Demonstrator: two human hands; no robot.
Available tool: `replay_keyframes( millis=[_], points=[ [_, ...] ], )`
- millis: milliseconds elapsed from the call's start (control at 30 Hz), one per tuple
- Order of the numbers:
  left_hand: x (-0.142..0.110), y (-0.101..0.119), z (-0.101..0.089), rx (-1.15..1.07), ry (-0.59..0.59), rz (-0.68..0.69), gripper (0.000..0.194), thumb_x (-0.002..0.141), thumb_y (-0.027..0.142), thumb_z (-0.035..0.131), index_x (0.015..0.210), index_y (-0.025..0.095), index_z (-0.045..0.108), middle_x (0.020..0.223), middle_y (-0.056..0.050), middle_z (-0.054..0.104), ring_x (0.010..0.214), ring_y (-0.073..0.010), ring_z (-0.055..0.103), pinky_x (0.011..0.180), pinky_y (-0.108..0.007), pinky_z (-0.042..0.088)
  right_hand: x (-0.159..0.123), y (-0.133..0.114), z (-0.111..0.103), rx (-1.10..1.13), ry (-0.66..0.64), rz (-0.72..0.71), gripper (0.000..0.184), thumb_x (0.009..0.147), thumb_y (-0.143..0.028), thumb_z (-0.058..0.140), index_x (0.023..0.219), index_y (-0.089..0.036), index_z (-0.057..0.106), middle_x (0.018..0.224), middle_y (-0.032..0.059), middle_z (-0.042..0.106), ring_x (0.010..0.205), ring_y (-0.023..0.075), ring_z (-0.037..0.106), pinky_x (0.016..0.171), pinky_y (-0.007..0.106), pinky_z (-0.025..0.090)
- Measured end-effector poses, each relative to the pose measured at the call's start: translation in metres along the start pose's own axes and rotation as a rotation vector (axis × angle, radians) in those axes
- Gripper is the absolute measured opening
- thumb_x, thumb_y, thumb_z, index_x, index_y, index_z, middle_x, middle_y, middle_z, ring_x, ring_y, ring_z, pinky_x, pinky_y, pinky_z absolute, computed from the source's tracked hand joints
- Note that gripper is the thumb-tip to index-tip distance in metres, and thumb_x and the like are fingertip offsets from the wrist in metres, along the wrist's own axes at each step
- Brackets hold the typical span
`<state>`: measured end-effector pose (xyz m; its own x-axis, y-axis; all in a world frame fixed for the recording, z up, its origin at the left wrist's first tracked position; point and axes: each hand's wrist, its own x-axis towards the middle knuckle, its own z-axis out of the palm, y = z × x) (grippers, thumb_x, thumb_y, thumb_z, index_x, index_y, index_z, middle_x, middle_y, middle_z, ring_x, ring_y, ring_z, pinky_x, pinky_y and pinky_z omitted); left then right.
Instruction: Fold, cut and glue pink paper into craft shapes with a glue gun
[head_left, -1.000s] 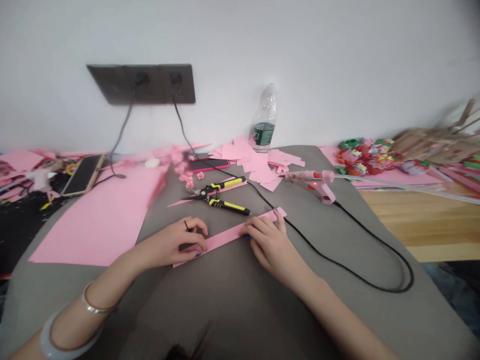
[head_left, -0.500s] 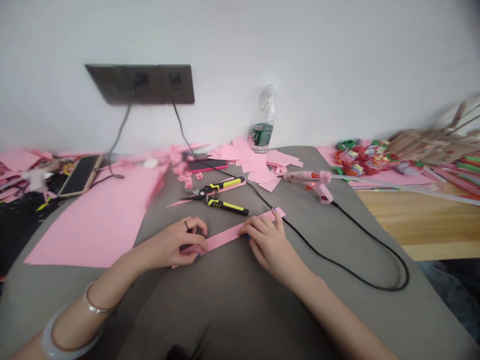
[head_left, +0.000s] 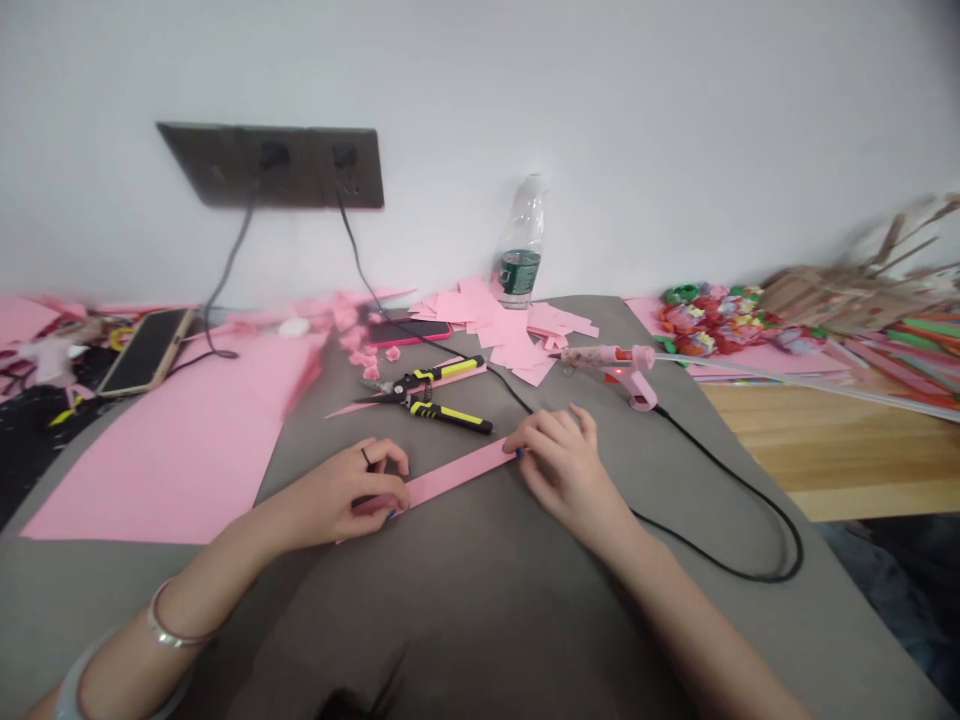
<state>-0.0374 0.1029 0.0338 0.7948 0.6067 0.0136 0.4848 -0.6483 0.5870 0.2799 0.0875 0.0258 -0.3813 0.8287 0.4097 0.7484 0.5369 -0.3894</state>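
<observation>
- Left hand [head_left: 337, 497] closed round one end of a pink paper strip [head_left: 457, 474] – right hand [head_left: 564, 468] pinching the other end
- Strip held taut, low over grey cloth [head_left: 480, 620]
- Yellow-handled snips [head_left: 424, 398] just beyond, glue gun [head_left: 622, 365] off right

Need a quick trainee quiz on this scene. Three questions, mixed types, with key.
1. True or false: the left hand and the right hand both hold the same pink paper strip.

2. Which is nearest the right hand?
A. pink hot glue gun
B. plastic bottle
C. phone in a pink case

3. Name the tool with yellow-and-black handles lying just beyond the strip.

Key:
1. True
2. A
3. Pruning shears
</observation>
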Motion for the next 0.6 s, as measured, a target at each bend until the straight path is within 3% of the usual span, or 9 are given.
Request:
replay_keyframes(
  millis=[100,200,400,600],
  points=[
    [0.001,0.000,0.000,0.013,-0.009,0.007,0.026,0.086,0.005,0.057,0.095,0.025,0.070,0.115,-0.004,0.055,0.092,-0.0161,0.055,0.078,-0.025,0.042,0.006,0.012,-0.014,0.013,0.056,0.031,0.021,0.093,-0.008,0.045,0.093,-0.025,0.057,0.087,0.0001,0.061,0.085,0.0198,0.058,0.105,0.048,0.025],
    [0.003,-0.002,-0.001,0.027,-0.006,0.024,0.022,0.092,0.009,0.055,0.095,0.025,0.070,0.112,-0.004,0.055,0.094,-0.0165,0.055,0.078,-0.025,0.042,0.011,0.026,-0.021,0.029,0.026,0.040,0.016,0.096,-0.013,0.050,0.093,-0.025,0.060,0.084,-0.0004,0.063,0.081,0.0197,0.058,0.096,0.043,0.030],
    [0.004,-0.007,0.000,0.012,0.006,0.057,0.025,0.098,0.012,0.049,0.097,0.026,0.069,0.110,-0.003,0.054,0.099,-0.0163,0.056,0.085,-0.025,0.042,0.015,0.036,-0.013,0.042,-0.145,0.036,0.011,0.093,-0.015,0.061,0.087,-0.024,0.064,0.089,0.0012,0.067,0.087,0.0208,0.058,0.092,0.041,0.028],
    [0.003,-0.011,0.001,0.008,-0.006,0.031,0.025,0.100,0.014,0.048,0.096,0.026,0.069,0.110,-0.003,0.053,0.101,-0.0158,0.056,0.083,-0.023,0.043,0.017,0.035,-0.010,0.029,-0.177,0.020,0.013,0.095,-0.018,0.060,0.084,-0.023,0.064,0.086,0.0019,0.068,0.087,0.0203,0.060,0.091,0.039,0.028]
  ],
)
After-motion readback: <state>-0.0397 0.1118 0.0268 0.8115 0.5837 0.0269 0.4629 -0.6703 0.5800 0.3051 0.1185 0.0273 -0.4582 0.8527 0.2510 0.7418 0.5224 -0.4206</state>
